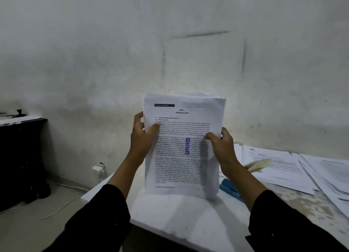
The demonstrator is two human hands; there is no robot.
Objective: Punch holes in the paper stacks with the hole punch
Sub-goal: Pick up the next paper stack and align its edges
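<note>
Both hands are up in my view, each with its grip clamped on one paper stack that stands upright on its bottom edge on the white bench. My left hand pinches the stack's left edge, thumb across the printed front and fingers curled behind; my right hand grasps the right edge the same way, thumb lying over the text. The front page faces me, headed "BAB 1 PENDAHULUAN", with a blue stamp running vertically through the middle of the text. The sheets at the top are not quite flush, with a few corners stepping out to the right. Just behind the stack's lower right corner, a blue hole punch lies on the bench, partly hidden by the paper and my right forearm. Further right, loose printed sheets are spread in overlapping layers across the bench, and a pale object I cannot identify rests on them. Black sleeves cover both forearms. On the left, a dark cabinet stands against the stained white wall, with a white cable trailing across the floor beside it.
</note>
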